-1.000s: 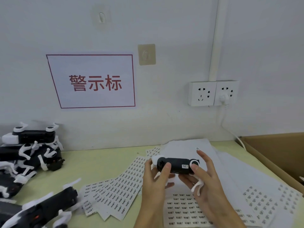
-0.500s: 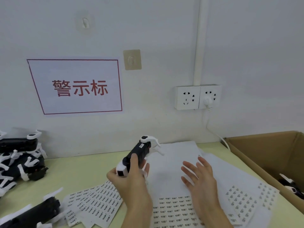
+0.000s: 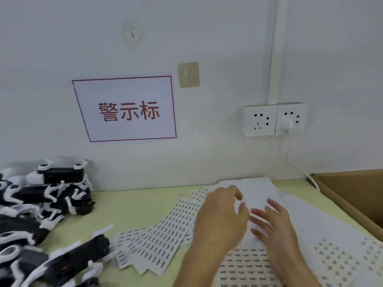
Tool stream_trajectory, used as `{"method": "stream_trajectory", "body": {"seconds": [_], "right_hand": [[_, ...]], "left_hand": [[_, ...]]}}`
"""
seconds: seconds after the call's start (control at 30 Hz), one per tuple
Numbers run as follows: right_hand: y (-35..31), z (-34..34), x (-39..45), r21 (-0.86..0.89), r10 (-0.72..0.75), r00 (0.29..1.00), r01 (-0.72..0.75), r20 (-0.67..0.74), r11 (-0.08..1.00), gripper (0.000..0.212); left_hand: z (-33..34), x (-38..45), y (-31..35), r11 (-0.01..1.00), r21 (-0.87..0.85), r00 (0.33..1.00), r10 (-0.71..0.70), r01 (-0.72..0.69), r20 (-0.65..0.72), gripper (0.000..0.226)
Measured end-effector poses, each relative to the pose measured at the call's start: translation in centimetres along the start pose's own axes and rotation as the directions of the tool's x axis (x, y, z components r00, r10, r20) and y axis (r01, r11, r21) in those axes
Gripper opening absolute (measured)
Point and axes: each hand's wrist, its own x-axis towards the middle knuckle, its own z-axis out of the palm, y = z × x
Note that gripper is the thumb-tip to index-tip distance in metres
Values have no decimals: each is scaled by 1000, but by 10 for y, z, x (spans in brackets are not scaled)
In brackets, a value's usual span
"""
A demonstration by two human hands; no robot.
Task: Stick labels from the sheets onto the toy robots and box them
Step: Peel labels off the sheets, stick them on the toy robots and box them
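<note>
Pale green tabletop fills the view, and nearest us both hands hover over the label sheets at near centre. Left hand shows loosely curled fingers holding nothing that can be made out, though blur hides the fingertips; right hand lies flat, fingers straight, on the paper. More fanned sheets spread to the left. Near left, one toy robot lies on its side, and beyond it the pile of toy robots waits against the wall. Far right, the cardboard box stands open. Looks like a label-picking step: next comes peeling one label, then fetching a robot from the left pile.
</note>
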Motion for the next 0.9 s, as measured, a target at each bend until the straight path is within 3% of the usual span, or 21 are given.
{"method": "stream_trajectory", "body": {"seconds": [0.07, 0.13, 0.17, 0.23, 0.3, 0.4, 0.57, 0.67, 0.73, 0.8, 0.83, 0.9], "right_hand": [[2, -8, 7, 167, 56, 998, -50, -32, 985, 21], [0, -21, 9, 208, 75, 994, -57, -78, 976, 21], [3, -19, 9, 220, 55, 996, -39, -70, 975, 22], [-2, -16, 7, 259, 64, 998, -55, -27, 964, 24], [-3, -14, 4, 245, 56, 998, -54, 0, 968, 28], [-4, -12, 3, 261, 71, 996, -56, -49, 964, 27], [-2, -10, 6, 260, 66, 998, -59, -18, 964, 21], [0, -8, 7, 220, 50, 998, -41, -33, 975, 22], [1, -8, 7, 219, 54, 998, -43, -41, 975, 24], [0, -9, 8, 214, 67, 997, -56, -47, 975, 26], [1, -9, 8, 200, 68, 996, -56, -50, 978, 25], [4, -9, 9, 160, 60, 996, -49, -64, 986, 23]], "left_hand": [[-40, -4, -31, 911, 396, 993, -119, 117, -21, 38], [-89, -8, -78, 689, 643, 919, -390, 336, -62, 56], [-110, -14, -95, 618, 658, 852, -518, 430, -71, 63], [-128, -24, -108, 619, 574, 775, -630, 536, -45, 62], [-131, -27, -115, 641, 518, 767, -640, 566, -46, 42], [-127, -27, -124, 658, 516, 813, -564, 549, -146, 15], [-128, -23, -117, 693, 478, 842, -465, 539, -275, 15], [-126, -21, -103, 792, 372, 861, -353, 484, -367, 22], [-119, -16, -96, 896, 268, 884, -227, 354, -410, 31], [-111, -9, -91, 984, 45, 889, -134, 171, -437, 34], [-107, -6, -87, 990, -113, 888, -123, 81, -443, 30], [-97, -2, -80, 895, -444, 897, -156, -49, -414, 23]]}}
